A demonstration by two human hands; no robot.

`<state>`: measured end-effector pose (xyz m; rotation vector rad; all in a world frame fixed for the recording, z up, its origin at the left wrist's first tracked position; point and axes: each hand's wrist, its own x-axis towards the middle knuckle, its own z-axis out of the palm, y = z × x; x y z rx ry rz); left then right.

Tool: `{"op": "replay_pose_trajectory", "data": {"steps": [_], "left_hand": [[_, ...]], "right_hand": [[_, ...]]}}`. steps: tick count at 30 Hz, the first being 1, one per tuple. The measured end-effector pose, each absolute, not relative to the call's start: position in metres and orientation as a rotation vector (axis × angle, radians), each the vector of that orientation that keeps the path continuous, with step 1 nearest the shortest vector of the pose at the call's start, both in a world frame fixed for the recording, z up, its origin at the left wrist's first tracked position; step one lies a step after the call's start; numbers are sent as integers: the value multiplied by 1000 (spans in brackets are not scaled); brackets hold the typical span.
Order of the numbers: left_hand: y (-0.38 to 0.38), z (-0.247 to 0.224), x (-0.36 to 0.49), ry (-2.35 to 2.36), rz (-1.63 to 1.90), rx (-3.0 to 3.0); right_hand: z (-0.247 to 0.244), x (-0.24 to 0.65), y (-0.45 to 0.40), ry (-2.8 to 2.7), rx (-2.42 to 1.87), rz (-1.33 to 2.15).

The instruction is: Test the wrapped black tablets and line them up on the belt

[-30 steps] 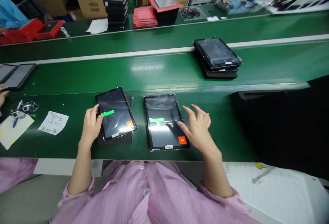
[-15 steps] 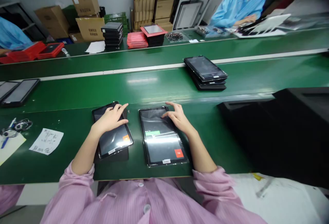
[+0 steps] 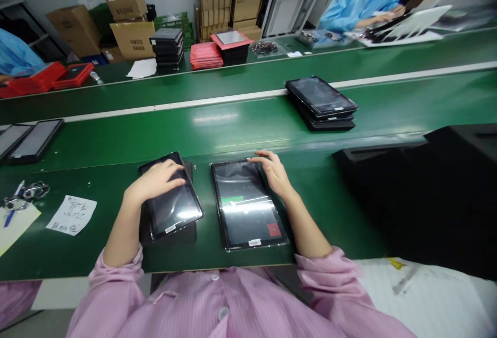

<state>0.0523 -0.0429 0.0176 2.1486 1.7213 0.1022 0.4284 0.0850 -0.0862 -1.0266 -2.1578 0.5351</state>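
Two dark tablets in clear film lie side by side on the green bench. My left hand [image 3: 160,178] rests over the upper part of the left tablet [image 3: 176,206], fingers apart. That tablet is tilted on a black slab, and its screen looks dark. My right hand [image 3: 274,172] is at the upper right corner of the right tablet [image 3: 246,219], fingers spread, one fingertip near its top edge. The right tablet's screen shows a green bar and a dim red square. Neither hand grasps anything.
Beyond, a stack of tablets [image 3: 322,97] sits on the green belt [image 3: 233,120]. Black material [image 3: 419,198] covers the right side. To the left are a handwritten note [image 3: 72,215], metal parts [image 3: 35,190] and more tablets [image 3: 37,140]. People in blue work across the bench.
My left hand has shifted left and its fingers have drawn in. My right fingertips have moved toward the tablet's top edge. The orange square on the left screen is gone; the red one has dimmed.
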Motion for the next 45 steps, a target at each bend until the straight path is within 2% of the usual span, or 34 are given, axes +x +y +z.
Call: {"op": "replay_pose_trajectory", "data": {"steps": [3, 5, 10, 16, 24, 30, 35, 40, 45], "left_hand": [[-36, 12, 30, 2097, 51, 2097], [-32, 4, 22, 2184, 41, 2026], [-31, -4, 18, 2114, 23, 1957], [-13, -2, 11, 2122, 323, 1711], [22, -23, 31, 2147, -100, 1742], [28, -17, 23, 2069, -69, 1836], [30, -13, 6, 1965, 159, 1675], [28, -11, -9, 1830, 288, 1597], [20, -6, 19, 1912, 11, 1831]], "right_hand": [[-92, 424, 85, -2195, -1081, 460], [-94, 422, 85, -2207, -1086, 471], [-90, 420, 81, -2202, -1095, 495], [-90, 416, 85, -1960, -1064, 577], [-121, 412, 102, -1717, -1304, 880], [-101, 407, 121, -1901, -1375, 998], [-83, 409, 124, -1833, -1435, 1128], [-72, 415, 114, -1813, -1514, 1018], [-63, 411, 101, -1939, -1579, 769]]}}
